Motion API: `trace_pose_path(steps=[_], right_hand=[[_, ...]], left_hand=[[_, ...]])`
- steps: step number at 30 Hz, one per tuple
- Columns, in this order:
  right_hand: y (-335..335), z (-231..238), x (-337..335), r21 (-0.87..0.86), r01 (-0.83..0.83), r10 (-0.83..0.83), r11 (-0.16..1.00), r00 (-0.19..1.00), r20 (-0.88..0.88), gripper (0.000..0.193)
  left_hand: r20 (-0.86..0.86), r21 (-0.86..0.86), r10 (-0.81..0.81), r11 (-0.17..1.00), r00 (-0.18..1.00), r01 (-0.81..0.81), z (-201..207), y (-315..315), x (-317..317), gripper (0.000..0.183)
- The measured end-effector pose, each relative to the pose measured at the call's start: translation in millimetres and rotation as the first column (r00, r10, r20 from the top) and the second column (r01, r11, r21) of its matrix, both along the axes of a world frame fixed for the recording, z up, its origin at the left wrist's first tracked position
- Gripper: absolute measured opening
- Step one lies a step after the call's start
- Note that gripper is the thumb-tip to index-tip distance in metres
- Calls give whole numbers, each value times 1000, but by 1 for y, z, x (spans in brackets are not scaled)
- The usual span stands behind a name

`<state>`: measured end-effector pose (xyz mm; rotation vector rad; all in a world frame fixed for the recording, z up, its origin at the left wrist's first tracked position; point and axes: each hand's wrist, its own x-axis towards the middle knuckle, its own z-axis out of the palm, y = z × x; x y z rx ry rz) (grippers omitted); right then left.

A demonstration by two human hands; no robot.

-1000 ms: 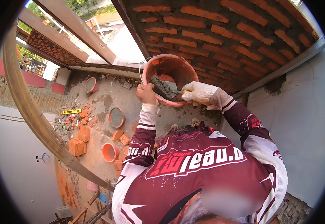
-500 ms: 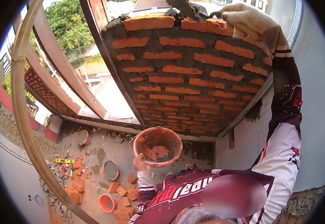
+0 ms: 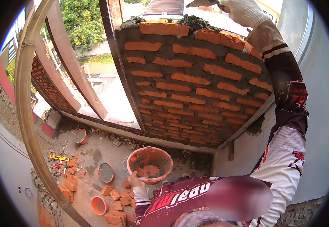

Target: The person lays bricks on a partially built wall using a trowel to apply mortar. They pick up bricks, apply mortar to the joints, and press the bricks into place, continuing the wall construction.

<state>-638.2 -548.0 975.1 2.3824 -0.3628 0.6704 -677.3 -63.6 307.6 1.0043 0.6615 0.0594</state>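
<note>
My left hand (image 3: pixel 136 180), bare, grips the rim of an orange bucket (image 3: pixel 149 165) in front of my body. Some grey mortar clings to the inside of this bucket. High up at the top edge, my right hand (image 3: pixel 243 12), in a white knitted glove, is closed round a trowel (image 3: pixel 202 3) whose handle is mostly hidden. The trowel hangs above a brick wall (image 3: pixel 179 77) with grey joints. On the wall's top course, a mound of wet mortar (image 3: pixel 197 23) sits between one brick (image 3: pixel 164 28) and another brick (image 3: pixel 220 39).
A curved bamboo pole (image 3: pixel 22 94) crosses the left side. Below stand a bucket of mortar (image 3: pixel 106 173), a smaller bucket (image 3: pixel 80 136) and an orange bucket (image 3: pixel 99 205). Loose bricks (image 3: pixel 115 195) and a yellow spirit level (image 3: pixel 59 157) lie on the floor. A wooden frame (image 3: pixel 122 68) borders the wall.
My right hand and the trowel have risen away from the wall top, where a mound of mortar now shows. The bucket in my left hand sits lower and further left in view.
</note>
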Motion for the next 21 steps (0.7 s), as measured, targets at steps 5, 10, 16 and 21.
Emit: trace_pose_path(steps=[5, 10, 16, 21], right_hand=[[15, 28, 12, -259, 264, -277, 929, 961, -13, 24], [25, -22, 50, -451, 142, -232, 881, 961, -151, 23], [29, 11, 32, -394, 168, -207, 904, 977, -59, 24], [32, 23, 22, -344, 191, -207, 919, 978, -8, 24]], left_hand=[[-3, 45, 58, 997, 998, -58, -8, 2, -3, 23], [25, -31, 36, 999, 999, -35, -5, -4, -5, 22], [54, -77, 20, 997, 998, -16, 4, -11, -6, 21], [12, -41, 4, 999, 1000, -3, -6, -9, -10, 24]])
